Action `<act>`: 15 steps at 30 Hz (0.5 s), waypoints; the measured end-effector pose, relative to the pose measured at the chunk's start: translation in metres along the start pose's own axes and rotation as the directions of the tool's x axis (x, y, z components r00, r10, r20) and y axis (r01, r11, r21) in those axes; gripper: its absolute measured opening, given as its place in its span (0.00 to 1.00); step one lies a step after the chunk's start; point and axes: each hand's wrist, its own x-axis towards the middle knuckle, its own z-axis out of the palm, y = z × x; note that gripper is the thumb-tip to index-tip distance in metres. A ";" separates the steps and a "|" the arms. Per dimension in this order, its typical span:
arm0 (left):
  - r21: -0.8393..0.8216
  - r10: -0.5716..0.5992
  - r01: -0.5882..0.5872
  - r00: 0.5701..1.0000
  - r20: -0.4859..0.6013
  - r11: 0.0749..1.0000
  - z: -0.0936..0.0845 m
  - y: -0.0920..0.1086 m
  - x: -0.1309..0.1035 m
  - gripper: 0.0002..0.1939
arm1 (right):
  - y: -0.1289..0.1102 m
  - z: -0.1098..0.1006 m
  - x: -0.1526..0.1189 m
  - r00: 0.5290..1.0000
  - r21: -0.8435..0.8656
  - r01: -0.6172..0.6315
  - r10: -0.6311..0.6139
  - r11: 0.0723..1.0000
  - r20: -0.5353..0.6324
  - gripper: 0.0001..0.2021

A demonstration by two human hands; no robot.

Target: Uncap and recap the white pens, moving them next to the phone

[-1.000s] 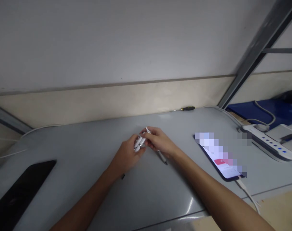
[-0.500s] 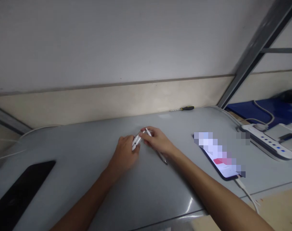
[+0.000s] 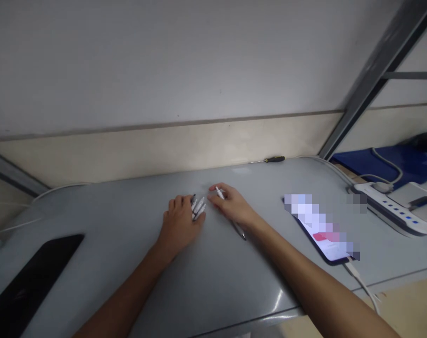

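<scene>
My left hand (image 3: 181,220) is closed around a bundle of white pens (image 3: 198,206), whose ends stick out between thumb and fingers. Just to its right, my right hand (image 3: 232,203) holds a single pen (image 3: 240,232) slantwise under the palm. The clicker end shows by the thumb, and the silver tip points down toward the front right. A small gap separates the two hands. Both rest low over the grey tabletop (image 3: 157,295); the palm hides the middle of the single pen.
A lit phone (image 3: 326,244) with a white charging cable (image 3: 361,281) lies to the right. Beyond it is a power strip (image 3: 392,209) with plugs. A screwdriver (image 3: 275,159) lies by the wall. At the left sits a dark flat object (image 3: 33,281).
My left hand has drawn slightly left, away from my right hand, and more of the pen bundle shows. My right hand keeps its single pen nearly in place, its fingers off the bundle.
</scene>
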 end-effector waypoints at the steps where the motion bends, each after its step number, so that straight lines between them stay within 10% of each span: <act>1: -0.025 0.021 -0.021 1.000 -0.018 0.999 0.001 -0.002 0.001 0.23 | 0.000 0.000 0.000 1.000 -0.009 -0.002 0.002 1.000 0.003 0.14; 15: -0.029 -0.007 0.007 1.000 -0.005 1.000 -0.014 0.001 -0.002 0.18 | -0.001 -0.001 0.000 1.000 -0.030 0.005 -0.005 1.000 0.025 0.12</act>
